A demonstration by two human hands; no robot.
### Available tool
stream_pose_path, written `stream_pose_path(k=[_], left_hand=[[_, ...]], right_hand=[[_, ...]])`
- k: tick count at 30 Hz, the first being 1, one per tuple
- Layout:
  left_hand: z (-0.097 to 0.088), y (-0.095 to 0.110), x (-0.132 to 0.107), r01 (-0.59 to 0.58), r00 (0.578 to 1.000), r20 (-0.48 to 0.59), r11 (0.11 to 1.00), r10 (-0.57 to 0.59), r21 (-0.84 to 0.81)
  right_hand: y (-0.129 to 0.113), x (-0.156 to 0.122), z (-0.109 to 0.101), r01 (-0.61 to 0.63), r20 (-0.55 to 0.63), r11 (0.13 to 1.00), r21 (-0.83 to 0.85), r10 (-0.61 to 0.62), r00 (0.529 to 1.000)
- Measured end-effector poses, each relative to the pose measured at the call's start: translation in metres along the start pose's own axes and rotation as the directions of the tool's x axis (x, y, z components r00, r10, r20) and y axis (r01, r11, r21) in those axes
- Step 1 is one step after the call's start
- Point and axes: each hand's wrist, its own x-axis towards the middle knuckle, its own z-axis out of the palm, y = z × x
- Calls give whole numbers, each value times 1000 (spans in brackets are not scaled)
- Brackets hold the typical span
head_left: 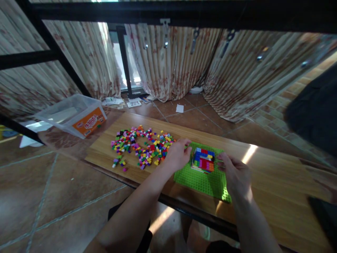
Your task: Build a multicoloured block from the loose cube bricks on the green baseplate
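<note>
A small block structure (pixel 203 160) of red, blue, magenta, green and orange toy bricks stands on a bright green studded baseplate (pixel 202 184). My left hand (pixel 178 154) is over the plate's left edge, beside the structure, its fingers bent and slightly apart with nothing visible between them. On the opposite side, my right hand (pixel 238 174) is close to the structure's right face. Its fingers are curved and apart, and I see no brick in them. Whether either hand touches the plate is hard to tell.
Loose coloured bricks (pixel 147 149) lie spread on the wooden tabletop (pixel 271 182) to the left. A clear plastic bin (pixel 71 112) with an orange label stands at the far left end. A dark frame bar (pixel 168 10) with hanging metal tools crosses above. A dark flat object (pixel 322 214) is at right.
</note>
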Motion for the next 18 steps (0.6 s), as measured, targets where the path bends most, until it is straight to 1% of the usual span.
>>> stream_pose_path(k=[3,7,10,13,18], left_hand=[[-14,-11,2,10,1000,-23,999,-9,47],[-39,-28,3,45,997,-61,988,-36,145],[-62,-42,3,85,993,-92,977,-68,196],[-89,-60,-1,157,987,-69,946,-143,283],[-132,-93,-15,313,949,-103,846,-299,431]], right_hand=[[-2,0,2,38,-72,999,36,-35,997],[-1,-1,5,64,-93,996,68,-58,994],[1,1,5,83,-111,995,62,-76,991],[3,3,5,87,-111,995,55,-81,991],[1,0,8,90,-91,995,47,-86,992]])
